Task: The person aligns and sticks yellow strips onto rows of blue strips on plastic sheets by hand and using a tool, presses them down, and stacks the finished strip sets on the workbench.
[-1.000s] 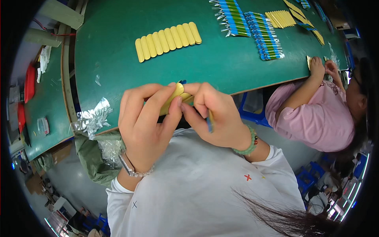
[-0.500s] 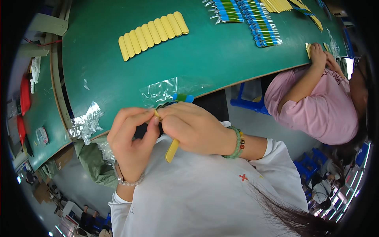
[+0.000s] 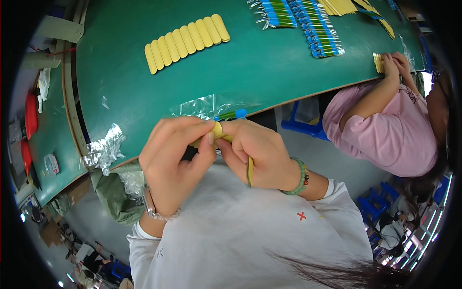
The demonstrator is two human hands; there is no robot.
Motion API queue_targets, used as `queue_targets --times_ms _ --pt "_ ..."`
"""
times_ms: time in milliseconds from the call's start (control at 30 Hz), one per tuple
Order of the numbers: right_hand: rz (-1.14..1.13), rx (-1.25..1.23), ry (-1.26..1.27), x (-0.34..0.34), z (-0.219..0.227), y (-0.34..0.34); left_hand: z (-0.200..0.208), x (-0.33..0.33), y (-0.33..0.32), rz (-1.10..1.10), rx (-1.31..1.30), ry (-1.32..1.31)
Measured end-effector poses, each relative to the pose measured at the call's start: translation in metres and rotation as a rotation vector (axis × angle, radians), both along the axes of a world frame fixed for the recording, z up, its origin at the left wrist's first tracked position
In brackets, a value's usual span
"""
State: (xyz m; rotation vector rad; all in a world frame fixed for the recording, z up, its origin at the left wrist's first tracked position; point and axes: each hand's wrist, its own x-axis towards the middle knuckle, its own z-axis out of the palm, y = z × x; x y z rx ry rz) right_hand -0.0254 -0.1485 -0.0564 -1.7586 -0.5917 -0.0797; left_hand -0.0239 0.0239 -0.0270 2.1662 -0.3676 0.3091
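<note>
Close together above my lap, my two hands work on a flat yellow stick with rounded ends [image 3: 217,129]. My left hand [image 3: 175,149] pinches it between thumb and fingertips. My right hand [image 3: 260,149] is closed beside it, gripping yellow too. Out of that fist points the narrow end of a yellow stick [image 3: 250,173], seen nearly edge-on. Whether these are one stick or two is hidden by my fingers. Just beyond my hands, at the table edge, lies a blue and green wrapped piece [image 3: 233,114], partly covered.
A row of yellow sticks [image 3: 185,42] lies on the green table [image 3: 120,96]. Clear film [image 3: 202,104] is near the edge, crumpled film [image 3: 108,147] at left. Blue-green wrapped bundles [image 3: 315,29] are at the back. A co-worker in pink [image 3: 385,130] handles yellow sticks at right.
Both hands have shifted right and slightly up. The stick end below my right hand has turned from its flat face to its edge. A rounded yellow end now shows between my fingertips.
</note>
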Motion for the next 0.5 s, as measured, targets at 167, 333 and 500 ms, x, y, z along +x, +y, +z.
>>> queue_targets --times_ms 167,333,500 --pt "-0.094 -0.033 -0.228 0.005 0.001 0.003 0.011 0.001 -0.009 -0.039 0.336 -0.262" --pt "-0.097 -0.092 -0.248 0.005 0.004 0.0 0.018 0.005 -0.014 -0.073 0.424 -0.22" --pt "-0.105 -0.081 -0.186 0.007 -0.004 -0.001 0.011 0.009 -0.011 -0.069 0.334 -0.186"
